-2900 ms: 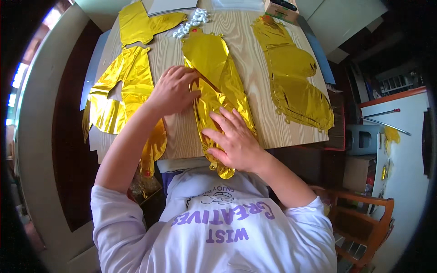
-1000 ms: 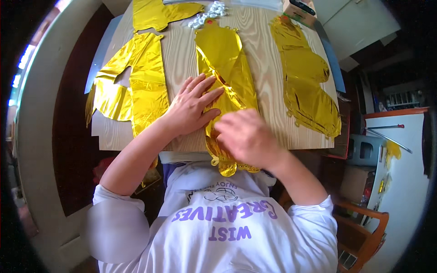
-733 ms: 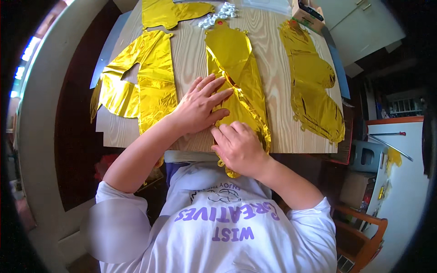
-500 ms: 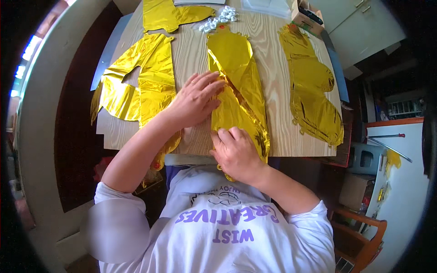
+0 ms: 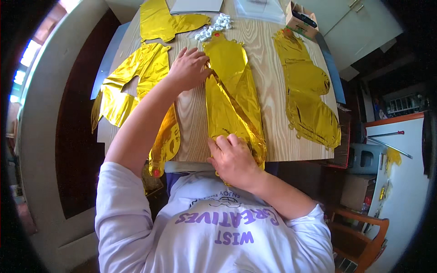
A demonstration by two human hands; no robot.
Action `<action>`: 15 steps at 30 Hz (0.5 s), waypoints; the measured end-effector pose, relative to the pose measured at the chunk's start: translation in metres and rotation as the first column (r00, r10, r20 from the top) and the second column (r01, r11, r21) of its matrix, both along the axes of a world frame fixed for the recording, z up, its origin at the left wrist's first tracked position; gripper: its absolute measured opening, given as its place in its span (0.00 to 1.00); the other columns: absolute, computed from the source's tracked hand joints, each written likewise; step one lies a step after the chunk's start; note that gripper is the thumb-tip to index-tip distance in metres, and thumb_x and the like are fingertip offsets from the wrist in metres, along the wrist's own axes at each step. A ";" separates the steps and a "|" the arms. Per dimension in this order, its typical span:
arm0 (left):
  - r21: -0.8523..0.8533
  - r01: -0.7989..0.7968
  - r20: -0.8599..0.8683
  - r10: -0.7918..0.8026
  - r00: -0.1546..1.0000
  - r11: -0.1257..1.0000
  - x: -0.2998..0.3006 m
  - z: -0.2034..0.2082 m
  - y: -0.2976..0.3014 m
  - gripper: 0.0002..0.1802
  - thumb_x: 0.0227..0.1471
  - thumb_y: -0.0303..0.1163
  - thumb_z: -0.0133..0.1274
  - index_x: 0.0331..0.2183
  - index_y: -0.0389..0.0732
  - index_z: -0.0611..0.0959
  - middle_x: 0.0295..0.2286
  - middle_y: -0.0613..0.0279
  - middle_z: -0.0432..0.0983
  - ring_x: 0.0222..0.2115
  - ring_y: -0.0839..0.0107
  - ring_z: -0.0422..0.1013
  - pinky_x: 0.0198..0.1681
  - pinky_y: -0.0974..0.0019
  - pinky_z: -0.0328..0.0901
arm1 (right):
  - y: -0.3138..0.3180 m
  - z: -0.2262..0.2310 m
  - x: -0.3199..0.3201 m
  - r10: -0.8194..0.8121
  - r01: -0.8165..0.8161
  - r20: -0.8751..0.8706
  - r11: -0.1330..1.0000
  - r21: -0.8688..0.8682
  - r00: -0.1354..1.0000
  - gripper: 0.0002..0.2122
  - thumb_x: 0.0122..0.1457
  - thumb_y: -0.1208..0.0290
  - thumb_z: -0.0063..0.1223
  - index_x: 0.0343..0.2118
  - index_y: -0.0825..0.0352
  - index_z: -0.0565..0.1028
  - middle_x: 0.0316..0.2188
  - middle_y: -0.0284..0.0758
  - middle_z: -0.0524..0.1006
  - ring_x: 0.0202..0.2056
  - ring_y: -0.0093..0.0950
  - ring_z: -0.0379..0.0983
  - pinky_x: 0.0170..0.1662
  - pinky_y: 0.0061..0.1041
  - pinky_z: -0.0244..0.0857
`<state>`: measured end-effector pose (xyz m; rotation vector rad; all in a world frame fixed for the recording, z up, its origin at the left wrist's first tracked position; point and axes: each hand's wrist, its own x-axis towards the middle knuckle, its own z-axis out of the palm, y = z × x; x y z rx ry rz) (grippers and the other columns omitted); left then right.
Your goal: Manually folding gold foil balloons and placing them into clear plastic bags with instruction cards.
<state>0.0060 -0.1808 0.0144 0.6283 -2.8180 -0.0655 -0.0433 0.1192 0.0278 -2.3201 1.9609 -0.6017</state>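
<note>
A flat gold foil balloon [image 5: 227,59] lies lengthwise in front of me, with a red spot at its far end. A creased fold runs diagonally across it to the near right edge. My left hand [image 5: 189,70] is at its upper left edge, thumb and index finger pinched where the fold begins, the other fingers lifted. My right hand [image 5: 234,159] rests on the near end, fingers curled and closed on the foil; its fingertips are partly hidden. Just beyond the balloon's far end is a pile of small white pieces [image 5: 214,28].
More flat gold foil balloons lie around: one at left [image 5: 145,68] partly under my forearm, one far left [image 5: 159,20], one at right [image 5: 307,91]. At the back are a grey-white flat stack [image 5: 195,6], clear plastic [image 5: 259,10] and an open box [image 5: 300,22].
My left hand has slid away from me and left, from lying on the foil to pinching its edge. My right hand stays at the near end. The view has shifted slightly.
</note>
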 end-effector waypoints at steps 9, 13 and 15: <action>0.050 -0.082 -0.369 0.095 0.925 0.995 -0.002 0.006 0.059 0.26 0.57 0.44 0.56 0.53 0.40 0.76 0.55 0.51 0.71 0.58 0.53 0.64 0.65 0.44 0.52 | -0.002 -0.003 -0.011 0.054 -0.049 0.129 0.998 -0.039 0.990 0.21 0.54 0.68 0.62 0.49 0.74 0.75 0.36 0.40 0.73 0.39 0.37 0.69 0.44 0.34 0.67; 0.064 0.005 -0.200 0.008 0.980 0.998 0.032 0.009 0.123 0.37 0.59 0.47 0.53 0.61 0.32 0.67 0.60 0.40 0.63 0.63 0.45 0.57 0.67 0.44 0.48 | 0.002 0.029 -0.037 -0.119 0.118 0.376 0.993 0.026 0.919 0.18 0.59 0.72 0.57 0.51 0.72 0.75 0.36 0.41 0.77 0.40 0.39 0.73 0.48 0.39 0.68; 0.088 -0.016 -0.122 0.027 0.992 0.996 0.040 0.006 0.134 0.41 0.59 0.50 0.51 0.63 0.30 0.63 0.62 0.38 0.59 0.64 0.44 0.54 0.67 0.44 0.46 | -0.004 0.023 -0.064 -0.117 0.137 0.207 0.987 -0.088 0.971 0.19 0.59 0.71 0.56 0.53 0.72 0.74 0.43 0.42 0.77 0.46 0.40 0.72 0.53 0.38 0.65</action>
